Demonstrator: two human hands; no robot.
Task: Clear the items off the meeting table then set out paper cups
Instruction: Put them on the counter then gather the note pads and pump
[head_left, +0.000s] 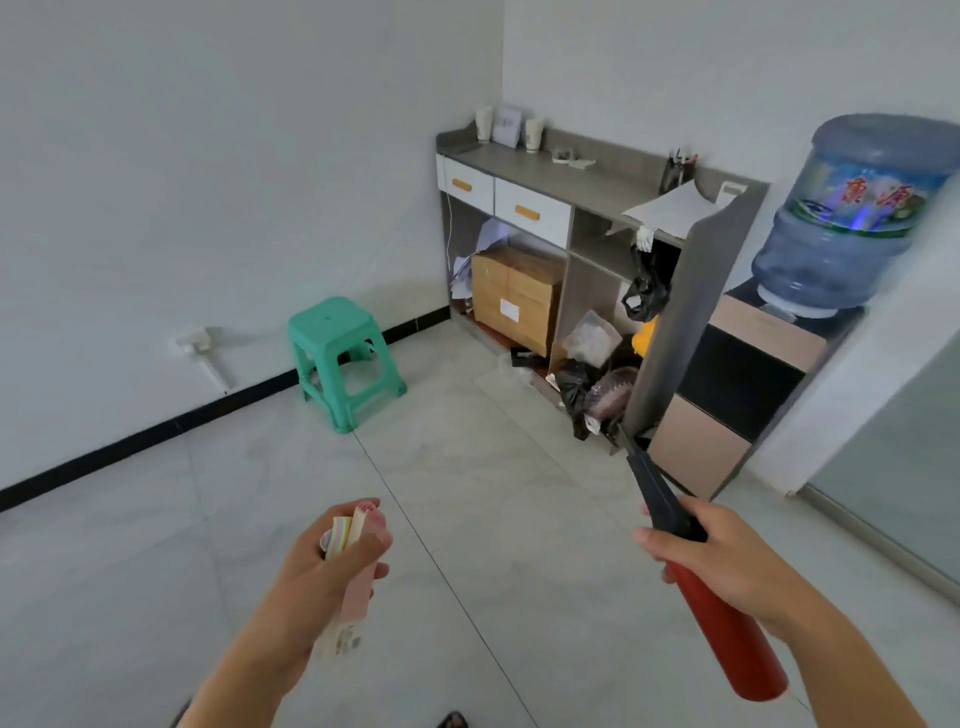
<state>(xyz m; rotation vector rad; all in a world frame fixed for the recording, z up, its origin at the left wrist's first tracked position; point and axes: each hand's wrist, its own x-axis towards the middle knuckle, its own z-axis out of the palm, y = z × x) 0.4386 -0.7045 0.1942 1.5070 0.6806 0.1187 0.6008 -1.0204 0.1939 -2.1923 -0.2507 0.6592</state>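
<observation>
Left hand (322, 566): fingers are wrapping a slim pink packet (358, 592) and a pastel block (340, 535). Both look light and crushable, so a mid-length hold suits.

Right hand (722, 561): fingers are clasping a red-and-black pump (727, 639) at its neck. It looks rigid, smooth and probably light.

Paper cups (534, 135) are standing on the sideboard (571, 176) ahead.

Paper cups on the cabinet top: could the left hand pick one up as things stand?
Probably not. The left hand grips a pink tube and a striped roll, and the paper cups stand on the cabinet, well beyond arm's reach.

2 hands (322, 571) (727, 556), 2 paper cups (483, 123) (533, 135), 1 green stool (340, 332), 1 cardboard box (517, 291) and 1 water jug (847, 218).
</observation>
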